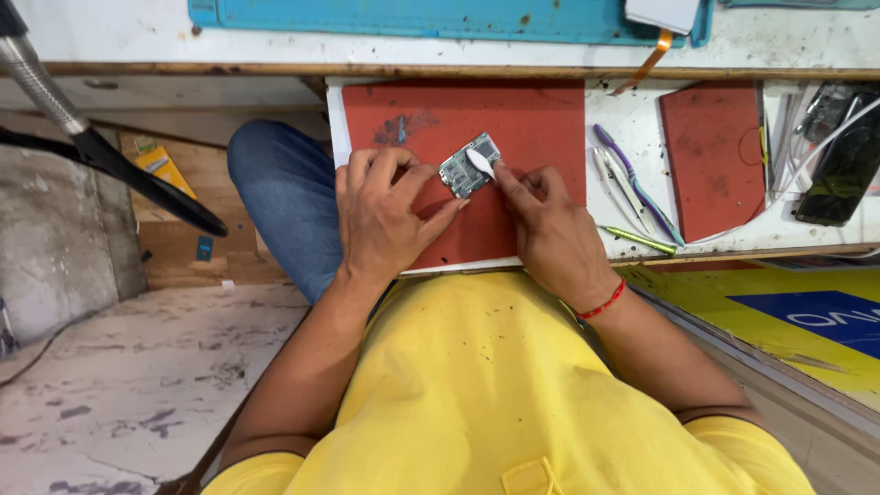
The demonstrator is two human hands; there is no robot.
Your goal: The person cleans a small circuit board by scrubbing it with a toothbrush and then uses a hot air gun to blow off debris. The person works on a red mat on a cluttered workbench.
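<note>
A small green circuit board (469, 165) is held tilted on a red mat (513, 128), near the mat's middle. It is gripped at its lower left edge by the left hand (385, 215), whose fingers (438, 218) are closed on it — the thumb reaches up toward the board's underside. A small white tool (480, 162) with a rounded tip is laid across the board's right part; it is pinched between the thumb and forefinger of the right hand (550, 229), so that hand is clamped on the tool. A red thread (602, 303) is worn around the right wrist.

The red mat is set on a white, stained bench (632, 124). To the right of the mat, tweezers (623, 188) with purple and grey handles are laid side by side, and a thin green pen-like tool (639, 240) is seen just below them. Further right a second, smaller red mat (713, 156) is placed, with white cables (797, 165) and a dark phone (843, 170) beyond it. A blue mat (412, 18) is spread along the bench's far edge — an orange ribbon (649, 62) hangs from its right end. A yellow shirt (477, 394) fills the foreground, and a knee in blue jeans (284, 197) is seen to the left of the mat.
</note>
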